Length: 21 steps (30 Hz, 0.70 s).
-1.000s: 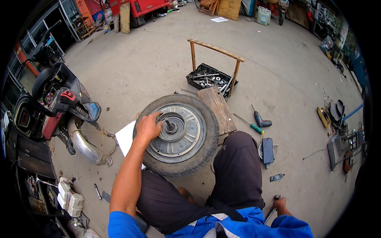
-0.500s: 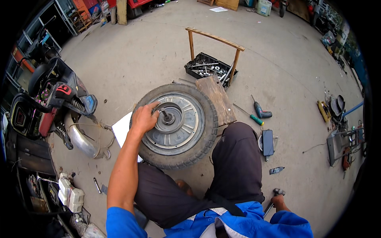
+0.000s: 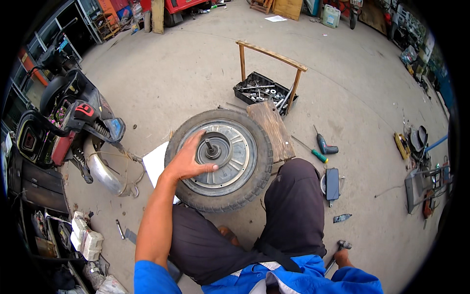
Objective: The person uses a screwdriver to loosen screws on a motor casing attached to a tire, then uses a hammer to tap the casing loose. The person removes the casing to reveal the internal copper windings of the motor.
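A scooter wheel with a grey hub motor (image 3: pixel 233 169) lies flat in front of my knees, its axle (image 3: pixel 210 150) pointing up. My left hand (image 3: pixel 191 159) spans the left part of the hub beside the axle, thumb and fingers spread apart. Down at the right, my right hand (image 3: pixel 342 257) grips a hammer (image 3: pixel 344 244) near the ground beside my thigh. Under the wheel's left side a white sheet (image 3: pixel 154 164) shows, and at its upper right is a weathered board (image 3: pixel 271 129).
Beyond the board stands a black toolbox (image 3: pixel 264 88) with a wooden frame. Right are a drill (image 3: pixel 327 146), screwdriver (image 3: pixel 317 155), phone (image 3: pixel 332 183) and piled parts (image 3: pixel 418 181). A dismantled scooter (image 3: pixel 68 127) and clutter (image 3: pixel 85 237) fill the left. A red vehicle (image 3: pixel 186 6) stands behind.
My left hand has opened wider, its thumb swinging rightward and lower across the hub. My right hand still grips the hammer low at the right.
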Each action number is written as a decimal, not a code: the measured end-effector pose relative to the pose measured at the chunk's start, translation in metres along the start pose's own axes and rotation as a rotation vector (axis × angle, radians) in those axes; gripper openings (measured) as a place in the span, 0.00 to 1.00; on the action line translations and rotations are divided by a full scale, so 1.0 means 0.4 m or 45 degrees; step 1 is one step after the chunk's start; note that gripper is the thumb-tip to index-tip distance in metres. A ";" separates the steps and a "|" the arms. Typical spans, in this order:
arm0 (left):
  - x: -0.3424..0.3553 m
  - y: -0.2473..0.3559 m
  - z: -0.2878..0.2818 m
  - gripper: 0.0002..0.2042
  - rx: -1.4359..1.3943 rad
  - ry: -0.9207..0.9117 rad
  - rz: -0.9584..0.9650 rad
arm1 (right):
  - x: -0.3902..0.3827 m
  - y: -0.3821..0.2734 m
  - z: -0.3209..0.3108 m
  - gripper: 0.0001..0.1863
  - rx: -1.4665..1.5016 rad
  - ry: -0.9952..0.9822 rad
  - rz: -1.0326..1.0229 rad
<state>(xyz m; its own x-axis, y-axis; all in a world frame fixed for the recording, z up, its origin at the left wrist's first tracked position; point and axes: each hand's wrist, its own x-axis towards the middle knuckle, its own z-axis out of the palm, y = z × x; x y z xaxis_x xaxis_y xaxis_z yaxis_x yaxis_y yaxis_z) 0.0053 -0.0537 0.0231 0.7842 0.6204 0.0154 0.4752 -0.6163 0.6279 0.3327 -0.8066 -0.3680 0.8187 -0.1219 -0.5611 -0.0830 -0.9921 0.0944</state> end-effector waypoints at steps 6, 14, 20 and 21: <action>-0.004 0.012 0.055 0.74 0.303 0.117 0.022 | -0.071 -0.045 -0.052 0.18 -0.028 -0.053 0.056; -0.005 -0.002 0.070 0.71 0.196 0.195 0.022 | -0.155 -0.100 -0.123 0.14 0.508 0.057 0.116; 0.005 0.008 0.080 0.66 0.033 0.234 -0.006 | -0.205 -0.124 -0.182 0.11 0.686 0.140 0.180; -0.003 0.027 0.072 0.65 -0.003 0.244 -0.040 | -0.226 -0.141 -0.199 0.11 0.690 0.126 0.180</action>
<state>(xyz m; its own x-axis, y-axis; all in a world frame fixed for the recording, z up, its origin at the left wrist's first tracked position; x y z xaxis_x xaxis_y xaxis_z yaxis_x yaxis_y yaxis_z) 0.0209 -0.0750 0.0077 0.6787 0.7203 0.1434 0.4969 -0.5942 0.6325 0.3084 -0.7374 -0.2573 0.8254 -0.2772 -0.4918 -0.4544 -0.8433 -0.2872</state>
